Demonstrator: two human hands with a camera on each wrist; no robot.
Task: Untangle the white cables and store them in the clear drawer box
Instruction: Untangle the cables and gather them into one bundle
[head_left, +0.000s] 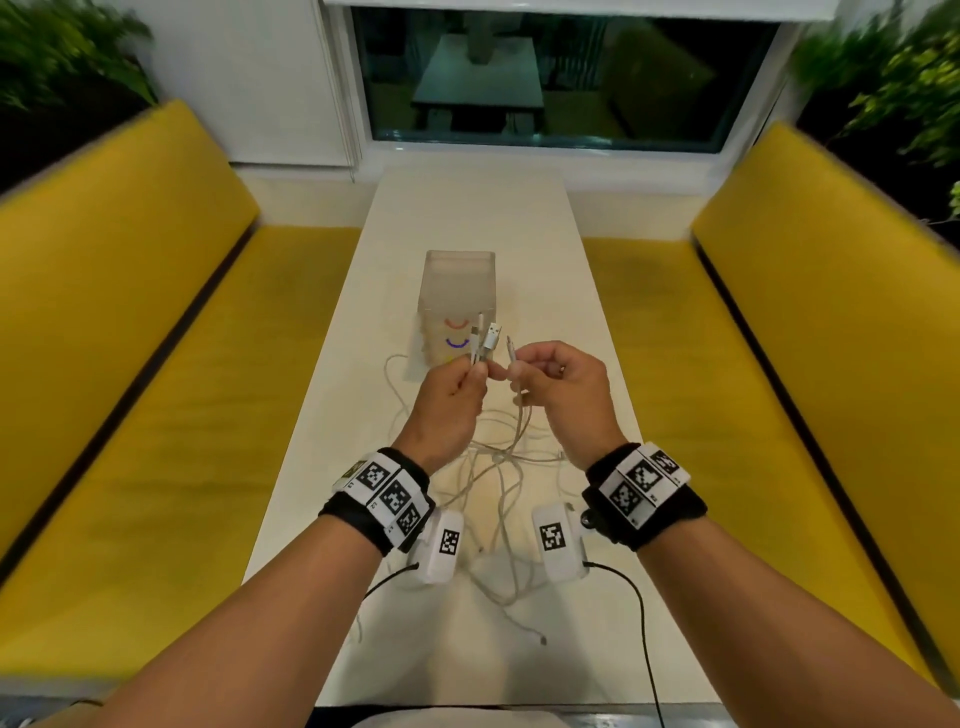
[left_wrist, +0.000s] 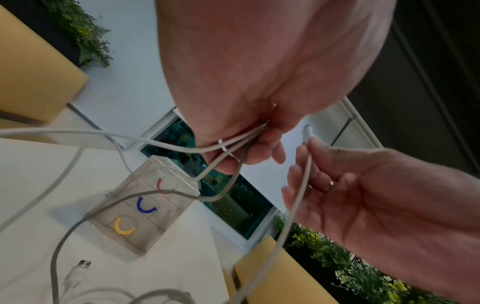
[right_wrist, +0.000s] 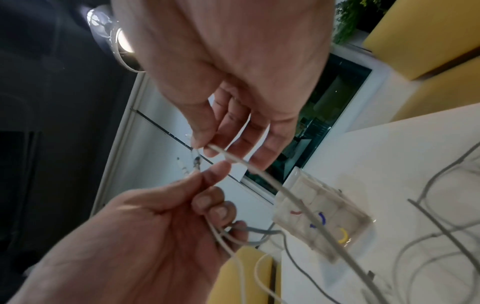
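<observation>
White cables (head_left: 498, 467): in the head view the bulk lies as a loose tangle on the white table (head_left: 561, 291), at 6 o'clock from the clear drawer box (head_left: 457, 296), which stands near table centre with its drawers apparently closed. The left hand (head_left: 447, 400) pinches a bundle of three plug ends (head_left: 485, 340), raised upright at 12 o'clock above its fingers; the right hand (head_left: 561, 389), just beside it at 3 o'clock, pinches a single plug end (head_left: 511, 353). Trailing lengths drop from both hands into the tangle. In the left wrist view the left hand (left_wrist: 259, 82) clamps three strands (left_wrist: 233, 148) between thumb and fingers; the right hand (left_wrist: 363, 195) at 4 o'clock holds one strand below its connector (left_wrist: 307, 131). The drawer box (left_wrist: 145, 209) sits at 7 o'clock, showing red, blue and yellow handles, and a loose USB plug (left_wrist: 83, 265) rests on the table. In the right wrist view the right hand (right_wrist: 233, 82) nips its cable (right_wrist: 272, 185) between thumb and forefinger, the left hand (right_wrist: 155, 226) at 7 o'clock gripping its bundle. Risk assessment: drawing the single strand away while its length remains looped below would likely tighten a knot; a taut strand crossing before the box could drag or tip it; a light pinch may let a plug slip back.
</observation>
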